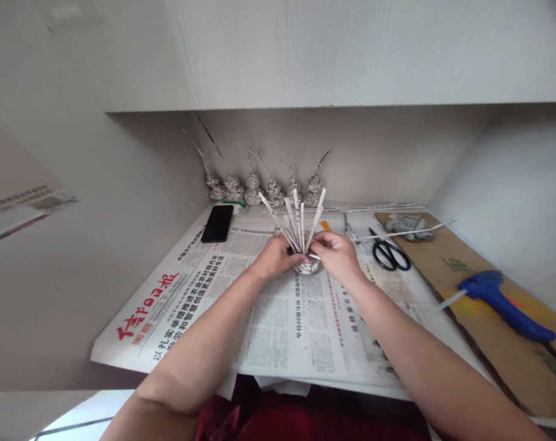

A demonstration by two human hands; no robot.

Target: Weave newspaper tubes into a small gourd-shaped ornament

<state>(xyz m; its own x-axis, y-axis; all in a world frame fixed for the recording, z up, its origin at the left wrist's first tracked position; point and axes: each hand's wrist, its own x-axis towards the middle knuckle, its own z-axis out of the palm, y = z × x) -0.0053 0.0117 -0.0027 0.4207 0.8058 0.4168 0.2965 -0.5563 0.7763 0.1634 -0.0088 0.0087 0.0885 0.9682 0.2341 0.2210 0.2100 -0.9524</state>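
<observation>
In the middle of the head view stands a small woven paper basket (307, 267), its round base low and several rolled-paper sticks (302, 226) rising and fanning out from it. My left hand (278, 256) is closed on the basket's left side, thumb along the front of the rim. On the right side, my right hand (337, 252) pinches a paper strip (313, 256) at the rim between thumb and fingers. The far fingertips of both hands are partly hidden behind the sticks.
Newspaper (204, 306) covers the tabletop. Several woven gourd shapes (253, 188) line the back wall, near a black phone (217, 223). Black scissors (390, 253) lie at right. A blue glue gun (507, 306) and crumpled paper (409, 226) rest on cardboard (471, 318). A shelf board (333, 55) overhangs.
</observation>
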